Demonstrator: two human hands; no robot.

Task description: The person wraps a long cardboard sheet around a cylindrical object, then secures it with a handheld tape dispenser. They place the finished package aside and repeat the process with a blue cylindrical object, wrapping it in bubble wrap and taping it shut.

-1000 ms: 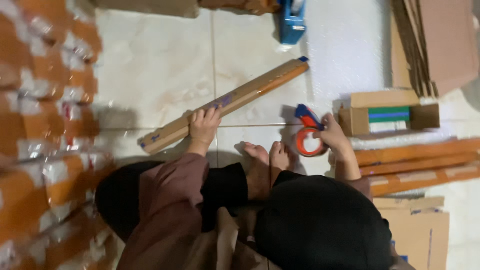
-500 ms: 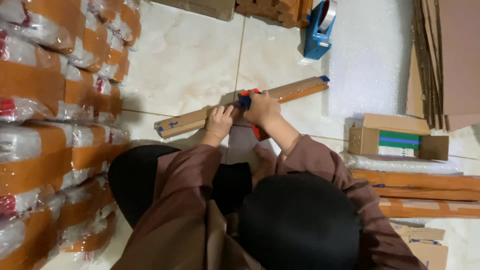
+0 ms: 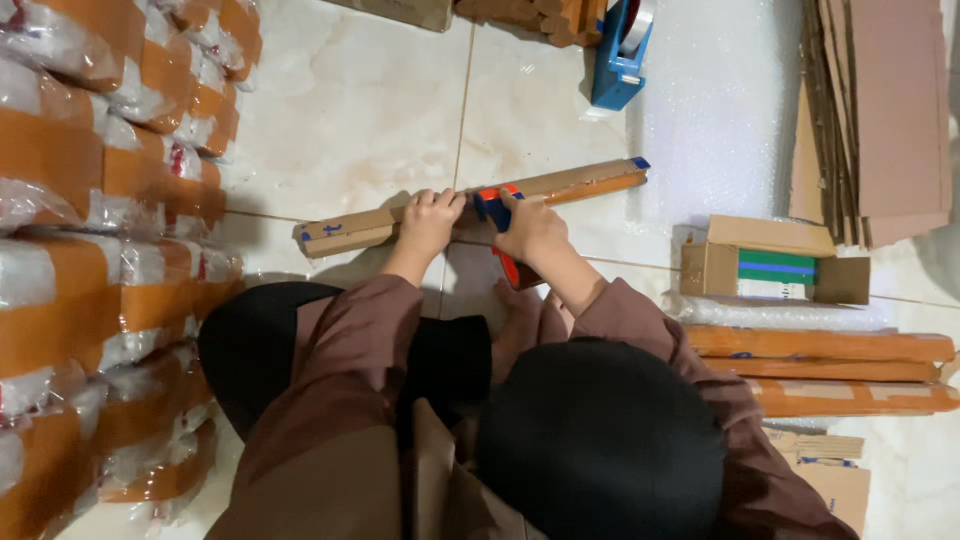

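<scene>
A long, narrow cardboard box lies slanted on the tiled floor in front of my knees. My left hand presses flat on its middle part, fingers over the top edge. Just to the right, my right hand grips a red and blue tape dispenser, which is held against the box's top face. The two hands are about a hand's width apart. My head and brown sleeves hide the floor below them.
Stacks of orange plastic-wrapped packages fill the left side. A blue tape dispenser stands at the top on a bubble-wrap sheet. Flat cardboard, an open small box and several long boxes lie at the right.
My right hand carried the tape dispenser from beside the open small box leftward onto the long box's middle. My left hand stayed on the box, sliding slightly right.
</scene>
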